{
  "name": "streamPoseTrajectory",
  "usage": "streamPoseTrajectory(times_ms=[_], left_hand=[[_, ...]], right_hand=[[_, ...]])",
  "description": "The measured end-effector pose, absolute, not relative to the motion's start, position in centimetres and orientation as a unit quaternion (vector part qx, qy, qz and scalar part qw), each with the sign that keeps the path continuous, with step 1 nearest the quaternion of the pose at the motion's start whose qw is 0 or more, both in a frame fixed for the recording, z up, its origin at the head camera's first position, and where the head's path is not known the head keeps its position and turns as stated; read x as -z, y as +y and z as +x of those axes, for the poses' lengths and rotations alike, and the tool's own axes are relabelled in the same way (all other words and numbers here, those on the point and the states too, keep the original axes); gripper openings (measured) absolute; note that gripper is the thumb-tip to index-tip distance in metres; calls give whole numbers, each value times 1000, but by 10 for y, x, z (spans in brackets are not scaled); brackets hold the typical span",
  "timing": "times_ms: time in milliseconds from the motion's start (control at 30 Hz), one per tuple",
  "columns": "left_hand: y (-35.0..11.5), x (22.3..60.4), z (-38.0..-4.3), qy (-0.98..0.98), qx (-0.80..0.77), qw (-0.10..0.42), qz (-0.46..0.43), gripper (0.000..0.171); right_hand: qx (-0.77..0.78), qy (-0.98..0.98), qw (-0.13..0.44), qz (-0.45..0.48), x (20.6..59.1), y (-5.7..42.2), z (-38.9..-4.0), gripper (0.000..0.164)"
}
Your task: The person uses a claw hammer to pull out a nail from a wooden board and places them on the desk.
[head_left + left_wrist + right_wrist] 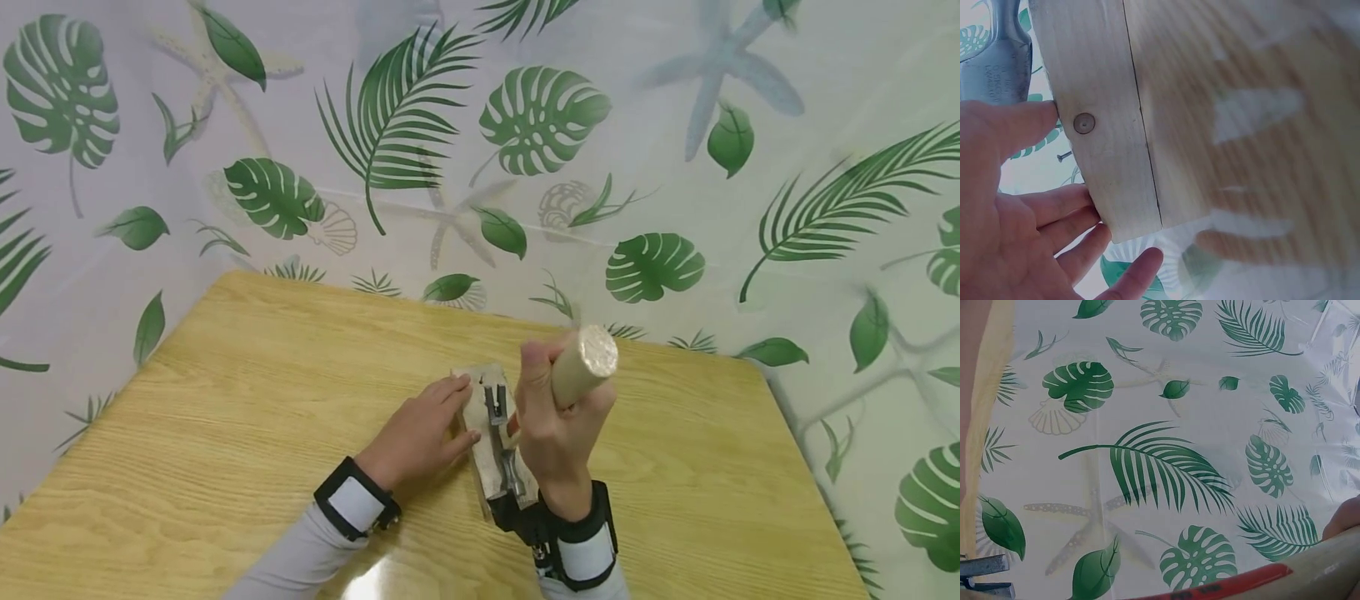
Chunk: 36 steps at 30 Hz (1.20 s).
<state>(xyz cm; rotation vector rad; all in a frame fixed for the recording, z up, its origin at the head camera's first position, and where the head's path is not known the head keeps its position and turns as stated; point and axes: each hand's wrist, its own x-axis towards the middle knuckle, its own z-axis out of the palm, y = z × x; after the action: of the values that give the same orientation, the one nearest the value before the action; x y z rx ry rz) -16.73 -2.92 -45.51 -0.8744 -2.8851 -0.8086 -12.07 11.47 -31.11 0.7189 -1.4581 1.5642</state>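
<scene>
My right hand (558, 425) grips the pale wooden handle (579, 367) of a claw hammer, whose butt end points up toward the head camera. The hammer's metal head (504, 442) hangs over a wooden block (476, 417), claw toward the far end. In the left wrist view the metal head (996, 75) is at the upper left. My left hand (420, 429) rests along the block's left edge, thumb and fingers touching it, fingers spread. Just beyond the block's edge a small nail (1064, 156) sticks out. A round mark (1084, 123) shows on the block's side.
The block lies on a wood-grain table (300, 392). Behind the table hangs a white cloth (480, 192) printed with green leaves, shells and starfish. Both wrists wear black straps (356, 500) with white patches.
</scene>
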Motion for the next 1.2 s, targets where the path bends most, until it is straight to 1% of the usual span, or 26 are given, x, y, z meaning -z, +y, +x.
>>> streamPoseTrajectory(times_ms=[167, 367, 467, 600, 667, 767, 900, 1100, 1200], left_hand=[[-30, 456, -168, -927, 251, 4, -280, 68], [-31, 456, -168, -925, 261, -1, -276, 68], [-30, 456, -167, -921, 274, 15, -277, 66], [-27, 455, -168, -896, 321, 64, -300, 55], [-25, 453, -168, -878, 350, 76, -318, 46], [-23, 449, -168, -855, 391, 66, -333, 33], [-23, 445, -167, -846, 422, 44, -323, 21], [-22, 447, -172, -841, 425, 56, -329, 9], [-22, 447, -173, -846, 420, 70, -322, 9]], right_hand=[[-658, -537, 431, 307, 309, 118, -114, 29], [-696, -499, 415, 307, 307, 126, -113, 24], [-714, -486, 405, 301, 306, 130, -112, 23], [-731, -477, 389, 295, 306, 133, -111, 25], [-740, -471, 381, 291, 305, 134, -109, 24], [-752, -456, 375, 295, 302, 135, -106, 23], [-760, -433, 368, 315, 298, 137, -104, 22], [-767, -422, 361, 322, 295, 138, -101, 23], [-769, -419, 353, 330, 294, 139, -100, 24]])
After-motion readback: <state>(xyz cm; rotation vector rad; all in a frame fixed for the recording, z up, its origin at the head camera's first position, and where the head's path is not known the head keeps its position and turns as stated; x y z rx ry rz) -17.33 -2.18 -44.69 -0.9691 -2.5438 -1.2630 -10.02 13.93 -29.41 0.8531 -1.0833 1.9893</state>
